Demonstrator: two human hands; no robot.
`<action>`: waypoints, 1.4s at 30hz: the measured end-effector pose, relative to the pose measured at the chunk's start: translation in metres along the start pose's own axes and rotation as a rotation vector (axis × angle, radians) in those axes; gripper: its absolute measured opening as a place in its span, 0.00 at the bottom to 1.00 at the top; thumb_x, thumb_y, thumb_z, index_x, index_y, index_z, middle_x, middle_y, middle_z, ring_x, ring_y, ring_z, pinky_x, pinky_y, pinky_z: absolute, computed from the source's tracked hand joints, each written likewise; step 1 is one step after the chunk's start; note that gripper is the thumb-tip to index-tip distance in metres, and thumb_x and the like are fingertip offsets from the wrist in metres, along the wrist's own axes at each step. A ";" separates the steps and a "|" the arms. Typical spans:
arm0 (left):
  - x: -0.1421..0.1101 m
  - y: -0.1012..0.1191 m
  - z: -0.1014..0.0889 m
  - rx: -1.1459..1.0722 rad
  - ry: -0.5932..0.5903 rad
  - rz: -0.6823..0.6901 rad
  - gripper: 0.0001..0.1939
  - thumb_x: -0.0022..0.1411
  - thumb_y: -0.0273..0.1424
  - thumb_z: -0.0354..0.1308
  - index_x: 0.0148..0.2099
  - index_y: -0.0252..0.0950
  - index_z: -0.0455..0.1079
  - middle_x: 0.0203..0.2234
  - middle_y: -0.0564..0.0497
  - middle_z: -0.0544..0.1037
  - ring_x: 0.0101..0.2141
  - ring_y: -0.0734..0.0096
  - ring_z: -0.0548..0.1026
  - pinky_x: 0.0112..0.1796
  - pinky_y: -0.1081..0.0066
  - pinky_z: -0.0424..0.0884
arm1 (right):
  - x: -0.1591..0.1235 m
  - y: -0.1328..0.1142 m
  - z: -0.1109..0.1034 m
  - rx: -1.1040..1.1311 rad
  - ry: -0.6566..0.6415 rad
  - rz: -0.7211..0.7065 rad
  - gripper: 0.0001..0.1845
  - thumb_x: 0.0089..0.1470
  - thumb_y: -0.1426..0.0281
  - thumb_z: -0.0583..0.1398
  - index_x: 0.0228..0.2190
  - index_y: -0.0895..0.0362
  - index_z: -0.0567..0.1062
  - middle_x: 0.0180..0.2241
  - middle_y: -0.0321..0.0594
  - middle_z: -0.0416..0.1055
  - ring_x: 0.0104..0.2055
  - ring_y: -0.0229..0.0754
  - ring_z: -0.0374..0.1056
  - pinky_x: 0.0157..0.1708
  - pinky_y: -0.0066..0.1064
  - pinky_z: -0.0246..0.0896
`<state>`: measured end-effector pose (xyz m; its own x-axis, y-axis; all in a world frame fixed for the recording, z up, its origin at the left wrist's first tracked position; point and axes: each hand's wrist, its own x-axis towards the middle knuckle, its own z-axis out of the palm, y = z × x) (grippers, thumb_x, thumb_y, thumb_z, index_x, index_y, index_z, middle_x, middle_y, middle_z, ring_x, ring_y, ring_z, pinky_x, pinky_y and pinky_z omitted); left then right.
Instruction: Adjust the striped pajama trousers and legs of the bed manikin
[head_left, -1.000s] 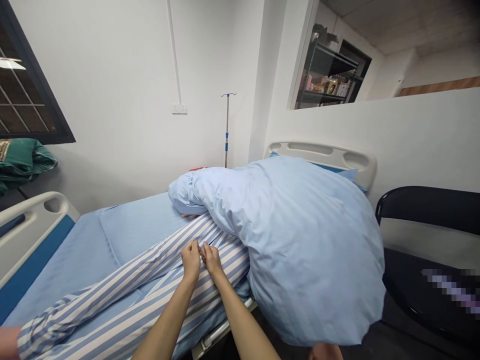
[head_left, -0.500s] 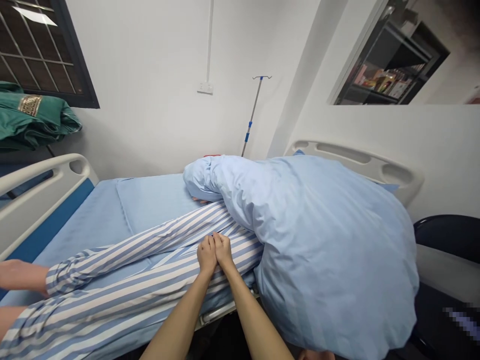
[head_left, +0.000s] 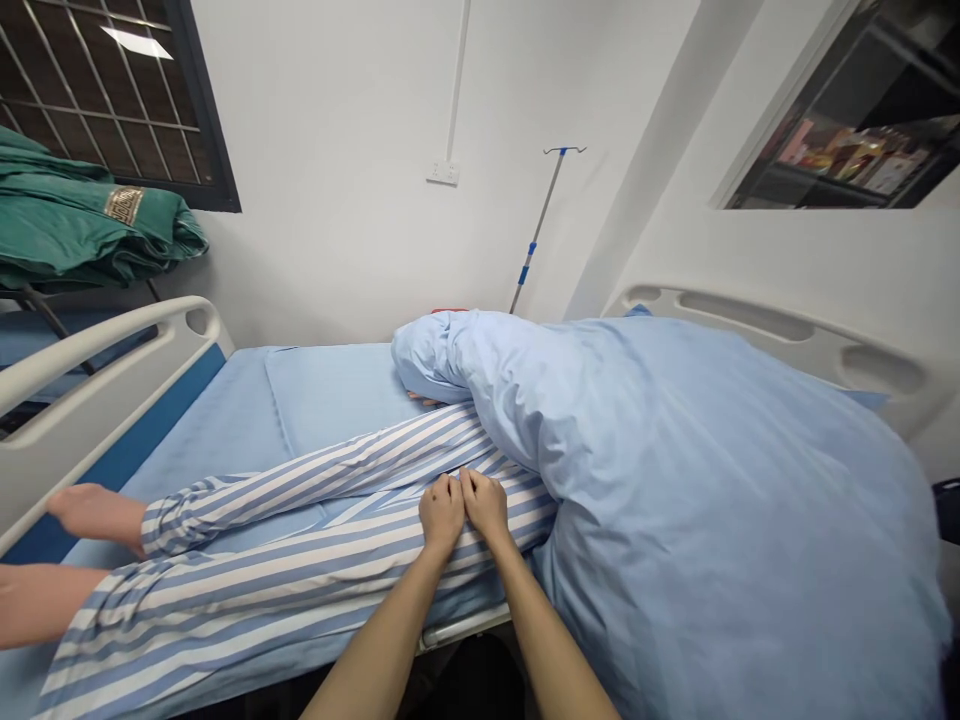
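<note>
Striped trousers (head_left: pixel 300 565) in blue and white cover two legs lying along the bed, with bare feet (head_left: pixel 94 515) at the left. My left hand (head_left: pixel 442 512) rests closed on the upper part of the nearer trouser leg. Close beside it, at the same height, is my right hand (head_left: pixel 485 503), also closed. Both sets of fingers curl down against the striped cloth, and the fingertips are hidden. A puffy light blue quilt (head_left: pixel 675 470) covers the body just right of my hands.
The bed has a pale footboard (head_left: pixel 172 350) at left and a headboard (head_left: pixel 780 325) at right. A metal bed rail (head_left: pixel 465 628) runs below my wrists. Behind stands an IV pole (head_left: pixel 541 220). Green folded cloth (head_left: pixel 90 225) lies at far left.
The view has shifted so that everything sits further right, and more of the feet shows. My hands stay on the same trouser leg, now with a slight gap between the wrists.
</note>
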<state>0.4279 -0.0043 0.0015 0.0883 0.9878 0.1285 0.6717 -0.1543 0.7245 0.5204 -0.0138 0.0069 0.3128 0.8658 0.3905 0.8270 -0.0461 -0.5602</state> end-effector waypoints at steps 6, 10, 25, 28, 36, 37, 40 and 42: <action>0.002 -0.006 0.000 -0.062 -0.031 0.025 0.17 0.63 0.32 0.40 0.27 0.36 0.67 0.25 0.49 0.75 0.28 0.73 0.69 0.31 0.72 0.54 | -0.005 0.001 0.005 -0.126 -0.020 0.004 0.24 0.59 0.63 0.47 0.20 0.58 0.73 0.22 0.42 0.73 0.22 0.35 0.59 0.26 0.30 0.39; 0.004 -0.033 -0.025 -0.101 -0.093 0.081 0.17 0.60 0.32 0.42 0.21 0.36 0.63 0.18 0.54 0.70 0.24 0.76 0.65 0.28 0.74 0.53 | -0.005 -0.002 0.002 -0.128 -0.009 0.010 0.25 0.60 0.62 0.46 0.20 0.58 0.72 0.22 0.42 0.73 0.23 0.35 0.60 0.26 0.30 0.39; -0.019 -0.261 -0.267 0.147 0.128 -0.146 0.15 0.58 0.36 0.43 0.22 0.38 0.62 0.20 0.53 0.71 0.27 0.70 0.68 0.31 0.74 0.58 | -0.005 0.005 0.010 -0.143 -0.058 0.012 0.25 0.58 0.58 0.44 0.18 0.57 0.68 0.21 0.42 0.71 0.24 0.38 0.60 0.26 0.30 0.39; -0.022 -0.268 -0.270 0.251 0.089 -0.140 0.14 0.59 0.34 0.43 0.26 0.38 0.67 0.25 0.51 0.75 0.30 0.70 0.70 0.33 0.75 0.60 | -0.006 0.004 0.010 -0.172 -0.085 0.029 0.25 0.58 0.57 0.44 0.18 0.57 0.67 0.21 0.42 0.71 0.25 0.39 0.61 0.26 0.30 0.39; -0.025 -0.268 -0.253 0.474 0.121 -0.232 0.17 0.63 0.34 0.39 0.37 0.38 0.70 0.32 0.46 0.78 0.34 0.65 0.74 0.34 0.70 0.60 | -0.018 -0.040 0.032 -0.223 -0.143 0.156 0.24 0.56 0.57 0.45 0.18 0.56 0.66 0.21 0.42 0.69 0.24 0.40 0.59 0.24 0.29 0.40; -0.025 -0.269 -0.252 0.483 0.131 -0.228 0.18 0.64 0.35 0.39 0.39 0.38 0.70 0.33 0.45 0.78 0.34 0.64 0.74 0.34 0.70 0.61 | -0.025 -0.058 0.045 -0.163 -0.161 0.131 0.24 0.56 0.57 0.44 0.18 0.56 0.65 0.20 0.41 0.68 0.24 0.39 0.59 0.24 0.28 0.41; -0.025 -0.273 -0.248 0.471 0.173 -0.221 0.19 0.64 0.35 0.37 0.41 0.37 0.69 0.32 0.43 0.78 0.35 0.62 0.74 0.35 0.68 0.62 | -0.055 -0.133 0.099 0.055 -0.266 -0.011 0.24 0.57 0.58 0.44 0.16 0.57 0.64 0.18 0.39 0.66 0.23 0.38 0.58 0.25 0.28 0.42; -0.026 -0.276 -0.247 0.427 0.192 -0.218 0.19 0.64 0.35 0.37 0.40 0.37 0.69 0.32 0.44 0.78 0.35 0.62 0.75 0.35 0.67 0.62 | -0.079 -0.194 0.137 0.130 -0.338 -0.107 0.24 0.56 0.58 0.46 0.16 0.57 0.63 0.17 0.37 0.63 0.22 0.36 0.56 0.24 0.28 0.40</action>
<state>0.0583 0.0074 -0.0349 -0.1968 0.9679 0.1560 0.9033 0.1171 0.4127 0.2717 -0.0047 -0.0151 0.0383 0.9789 0.2009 0.7736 0.0983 -0.6260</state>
